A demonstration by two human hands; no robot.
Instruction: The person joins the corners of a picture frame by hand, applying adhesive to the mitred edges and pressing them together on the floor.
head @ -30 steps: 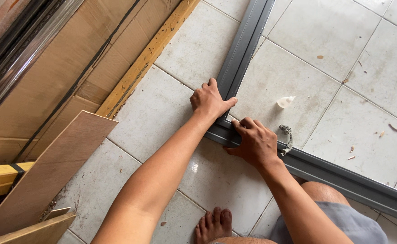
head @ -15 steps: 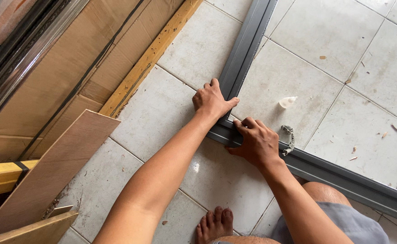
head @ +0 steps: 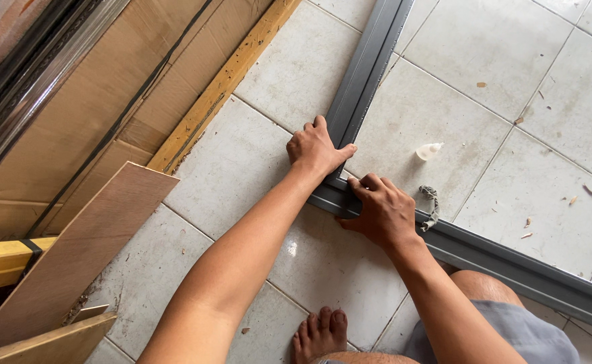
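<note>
Here, a view from the person's head, looking down at both bare hands on a tiled floor.

Frame corner: two grey metal frame rails (head: 367, 67) meet at a right-angled corner directly under the hands.
Left hand (head: 316, 149): flat, fingers together, pressing on the rail that runs away from the person, thumb lying across its inner edge.
Right hand (head: 383, 212): palm down, fingers loosely curled, pressing on the second frame rail (head: 512, 259) just beside the joint; it holds nothing.
Step in hand: it looks like the corner joint is being pushed together and held square.
Next move calls for: likely steady downward pressure from both hands, with the two rail ends kept flush.
Long axes: one rail points away from the left hand toward the top of the view; the other runs out past the right wrist toward the lower right.
Beyond the right hand: a small white squeeze bottle (head: 429, 151) lies on its side, and a grey rag scrap (head: 431, 204) lies against the rail.
Left of the left arm: a plywood board (head: 73, 259), cardboard sheets (head: 87, 114) and a yellow wooden batten (head: 222, 87).
Below the arms: the person's bare foot (head: 319, 331) on the floor tiles (head: 269, 87).
</note>
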